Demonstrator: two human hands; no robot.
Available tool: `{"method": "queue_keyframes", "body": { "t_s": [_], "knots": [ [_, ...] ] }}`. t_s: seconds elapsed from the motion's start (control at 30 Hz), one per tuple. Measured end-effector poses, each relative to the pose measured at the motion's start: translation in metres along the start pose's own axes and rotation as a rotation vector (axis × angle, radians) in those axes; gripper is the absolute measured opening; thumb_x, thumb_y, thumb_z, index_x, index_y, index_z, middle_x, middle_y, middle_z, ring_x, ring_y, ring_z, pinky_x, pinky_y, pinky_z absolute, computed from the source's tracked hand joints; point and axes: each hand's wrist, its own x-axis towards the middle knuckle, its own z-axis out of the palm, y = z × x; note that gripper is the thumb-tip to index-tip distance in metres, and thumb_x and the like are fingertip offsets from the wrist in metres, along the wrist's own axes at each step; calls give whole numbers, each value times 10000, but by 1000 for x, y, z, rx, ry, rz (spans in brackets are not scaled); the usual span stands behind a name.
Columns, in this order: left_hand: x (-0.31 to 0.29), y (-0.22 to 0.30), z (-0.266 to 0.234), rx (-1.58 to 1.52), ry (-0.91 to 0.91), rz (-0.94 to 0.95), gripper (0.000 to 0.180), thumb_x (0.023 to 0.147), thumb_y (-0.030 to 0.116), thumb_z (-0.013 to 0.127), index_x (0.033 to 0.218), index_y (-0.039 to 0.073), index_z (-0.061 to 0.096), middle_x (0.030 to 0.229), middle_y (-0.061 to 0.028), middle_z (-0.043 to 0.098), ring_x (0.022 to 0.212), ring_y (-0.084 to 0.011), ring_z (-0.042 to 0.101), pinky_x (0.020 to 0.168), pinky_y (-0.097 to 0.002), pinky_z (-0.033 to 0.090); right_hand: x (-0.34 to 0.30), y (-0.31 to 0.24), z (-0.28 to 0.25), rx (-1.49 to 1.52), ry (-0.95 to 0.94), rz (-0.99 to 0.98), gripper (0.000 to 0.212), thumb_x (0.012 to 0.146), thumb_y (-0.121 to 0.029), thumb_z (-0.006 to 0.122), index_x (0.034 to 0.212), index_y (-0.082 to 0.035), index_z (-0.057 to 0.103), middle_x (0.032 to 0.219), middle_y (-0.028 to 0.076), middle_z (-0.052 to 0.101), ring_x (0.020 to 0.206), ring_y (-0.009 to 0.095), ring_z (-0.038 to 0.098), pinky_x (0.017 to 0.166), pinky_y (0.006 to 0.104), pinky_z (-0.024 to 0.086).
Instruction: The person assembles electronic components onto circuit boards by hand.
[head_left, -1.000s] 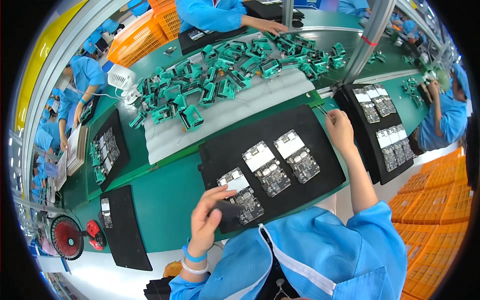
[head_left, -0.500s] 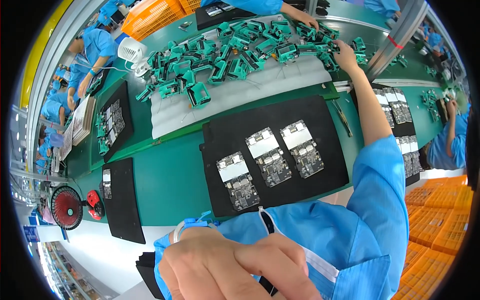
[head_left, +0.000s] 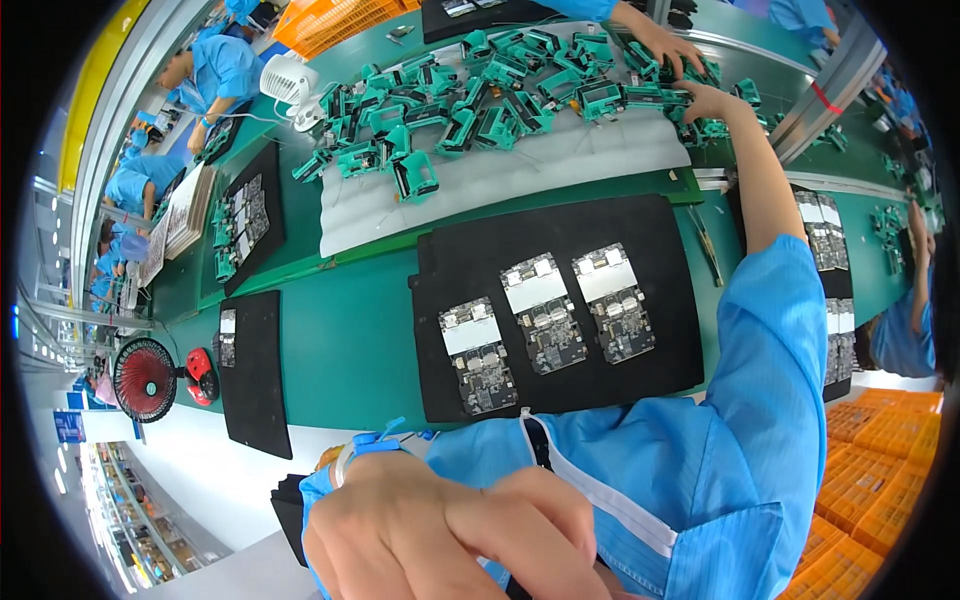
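Note:
At the right end of a pile of green plastic frames [head_left: 498,128], my right hand [head_left: 712,102] stretches far out, its fingers bent around one of the frames. The pile lies on a white foam sheet [head_left: 400,215]. Close to the lower edge, my left hand [head_left: 430,525] looms large, a blue wrist strap [head_left: 372,443] around its wrist. Its fingers are curled; the fingertips and anything between them are hidden. Three circuit boards with silvery shields, a left one [head_left: 477,355], a middle one [head_left: 543,312] and a right one [head_left: 613,302], lie on a black mat [head_left: 440,260] before me.
Another person's hand [head_left: 655,40] reaches into the pile from the far side. Tweezers [head_left: 706,245] lie right of the mat. A metal post [head_left: 825,95] stands at right. Leftward are a smaller black mat [head_left: 255,400], a fan [head_left: 145,380] and a white fan [head_left: 290,85]. Orange crates [head_left: 870,470] stand lower right.
The view has shifted, so the table things appear farther right. My right hand stays at the pile's right end; the other person's hand has come closer to it. My left hand remains low.

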Motion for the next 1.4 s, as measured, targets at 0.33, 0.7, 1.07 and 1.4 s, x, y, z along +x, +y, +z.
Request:
{"method": "queue_keyframes", "body": {
  "t_s": [0.33,0.7,1.07,1.4],
  "knots": [
    [18,-1,0,-1,-163,9,311,909,138,668,618,157,560,877,73,732,925,-206,606,853,-372,378,-6,8,-17,70,-134,-15,970,626,-189,741,1510,-296,356,1349,178,556,1261,320,515,1047,448,411],
    [7,-12,-72,-56,-480,123,195,952,196,551,793,122,636,1031,-145,661,1041,-318,509,856,-506,375,1,21,8,109,17,-107,835,716,-35,685,1472,-207,372,1324,195,547,1226,336,532,941,482,481],
    [-30,3,-163,26,-277,38,292,936,415,592,751,192,629,1204,-141,623,1204,-337,471,911,-517,380,-66,-17,-68,-92,501,-231,431,723,-22,635,1150,-61,589,963,183,651,903,316,632,810,382,490],
    [-38,-10,-174,-30,-134,-11,359,925,462,580,716,173,619,1239,-217,613,1177,-367,495,958,-482,396,-120,-260,17,-141,257,-831,459,722,59,591,1157,-89,606,1147,132,635,1104,331,568,938,398,482]
  ]
}}
